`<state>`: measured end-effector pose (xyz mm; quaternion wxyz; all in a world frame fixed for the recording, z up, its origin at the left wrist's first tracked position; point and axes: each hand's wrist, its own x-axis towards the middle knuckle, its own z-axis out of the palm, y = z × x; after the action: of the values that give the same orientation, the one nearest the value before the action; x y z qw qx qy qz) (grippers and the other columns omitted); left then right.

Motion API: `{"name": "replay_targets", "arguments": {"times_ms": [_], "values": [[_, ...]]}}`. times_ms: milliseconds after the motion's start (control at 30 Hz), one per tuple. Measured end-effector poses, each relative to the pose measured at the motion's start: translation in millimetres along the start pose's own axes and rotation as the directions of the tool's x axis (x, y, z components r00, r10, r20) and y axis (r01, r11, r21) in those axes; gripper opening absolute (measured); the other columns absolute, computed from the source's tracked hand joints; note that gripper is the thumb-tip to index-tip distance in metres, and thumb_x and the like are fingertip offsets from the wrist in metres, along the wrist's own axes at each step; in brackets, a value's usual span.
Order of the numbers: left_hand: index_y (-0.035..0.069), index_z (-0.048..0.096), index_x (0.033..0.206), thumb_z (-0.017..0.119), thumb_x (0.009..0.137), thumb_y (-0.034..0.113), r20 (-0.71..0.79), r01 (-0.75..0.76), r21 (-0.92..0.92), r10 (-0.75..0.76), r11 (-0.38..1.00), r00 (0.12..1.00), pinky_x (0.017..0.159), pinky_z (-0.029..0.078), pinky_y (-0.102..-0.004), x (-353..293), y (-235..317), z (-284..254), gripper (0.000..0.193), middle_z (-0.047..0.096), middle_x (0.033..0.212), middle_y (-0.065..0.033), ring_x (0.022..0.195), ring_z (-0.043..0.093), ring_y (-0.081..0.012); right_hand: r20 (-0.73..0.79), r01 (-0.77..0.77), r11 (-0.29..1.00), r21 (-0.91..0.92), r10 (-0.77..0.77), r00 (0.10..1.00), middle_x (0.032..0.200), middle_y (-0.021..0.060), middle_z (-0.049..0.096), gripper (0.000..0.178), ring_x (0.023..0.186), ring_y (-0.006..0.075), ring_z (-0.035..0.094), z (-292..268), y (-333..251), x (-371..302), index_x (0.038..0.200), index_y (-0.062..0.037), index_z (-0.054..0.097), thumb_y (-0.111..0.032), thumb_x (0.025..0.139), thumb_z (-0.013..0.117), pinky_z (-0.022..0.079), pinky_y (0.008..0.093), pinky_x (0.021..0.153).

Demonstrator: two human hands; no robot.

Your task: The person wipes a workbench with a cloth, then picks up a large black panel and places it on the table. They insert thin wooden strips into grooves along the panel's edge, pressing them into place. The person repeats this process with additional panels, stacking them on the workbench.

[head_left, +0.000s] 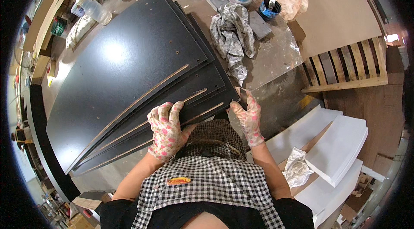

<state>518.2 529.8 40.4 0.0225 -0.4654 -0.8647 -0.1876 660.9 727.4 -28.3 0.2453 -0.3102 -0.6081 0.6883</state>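
Several black panels (129,56) with curved edges lie stacked and fanned out on the table, showing strips of raw brown along their near edges. My left hand (165,132), in a pink-spotted glove, curls its fingers over the near edge of the lower panels, with the thumb out to the right by the edge. At the right corner of the lowest panel is my right hand (249,121), gloved alike. Its fingers close round a small dark flat piece (243,99), which stands up beside the corner; its exact kind is unclear.
A crumpled grey-stained cloth (233,35) lies right of the stack, near a grey block (259,25) and a dark can (269,8). Tubs and a clear bottle (95,11) line the far side. White panels (338,147) and a slatted wooden pallet (347,65) are at right.
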Motion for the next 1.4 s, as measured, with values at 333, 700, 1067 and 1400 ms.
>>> {"name": "replay_targets", "arguments": {"times_ms": [333,700,1067,1400], "values": [[0.006,0.058,0.118,0.089,0.06,0.02,-0.017,-0.101,-0.06,0.101,0.993,0.995,0.086,0.044,-0.0487,3.6,-3.0,0.5,0.067,0.053,0.106,-0.0149,0.099,0.051,-0.0346,-0.106,0.09,0.987,-0.13,-0.105,0.989,0.112,0.0053,0.067,0.035,0.103,0.014,0.061,5.7,8.2,0.4,0.117,-0.0005,0.065,-0.011,0.087,0.078,0.047,0.0287,0.093],[0.006,0.06,0.111,0.088,0.061,0.016,0.0,-0.184,-0.082,0.185,0.979,0.983,0.082,0.045,-0.0468,7.9,-5.8,-1.1,0.058,0.054,0.1,-0.013,0.092,0.054,-0.033,-0.238,-0.006,1.0,0.0,0.006,0.971,0.103,0.0046,0.065,0.031,0.088,0.0109,0.059,15.6,11.5,-2.9,0.11,0.0,0.063,-0.007,0.084,0.078,0.05,0.0256,0.077],[0.008,0.059,0.108,0.089,0.06,0.018,0.037,-0.215,-0.058,0.217,0.975,0.975,0.084,0.042,-0.0457,13.9,-9.1,-3.9,0.057,0.055,0.1,-0.0117,0.095,0.053,-0.0318,-0.242,0.086,0.973,0.213,-0.033,0.97,0.1,0.002,0.064,0.03,0.086,0.0098,0.06,24.3,19.8,-7.0,0.115,-0.0016,0.063,-0.01,0.089,0.075,0.05,0.0254,0.075],[0.008,0.059,0.11,0.087,0.063,0.019,0.045,-0.231,-0.048,0.234,0.972,0.971,0.085,0.042,-0.0471,14.7,-13.0,-4.2,0.056,0.055,0.1,-0.0131,0.095,0.053,-0.0329,-0.248,0.016,0.966,0.259,0.051,0.967,0.092,-0.002,0.062,0.03,0.077,0.0061,0.055,25.4,22.6,-5.5,0.116,-0.0015,0.064,-0.007,0.088,0.073,0.048,0.0231,0.07]]}}
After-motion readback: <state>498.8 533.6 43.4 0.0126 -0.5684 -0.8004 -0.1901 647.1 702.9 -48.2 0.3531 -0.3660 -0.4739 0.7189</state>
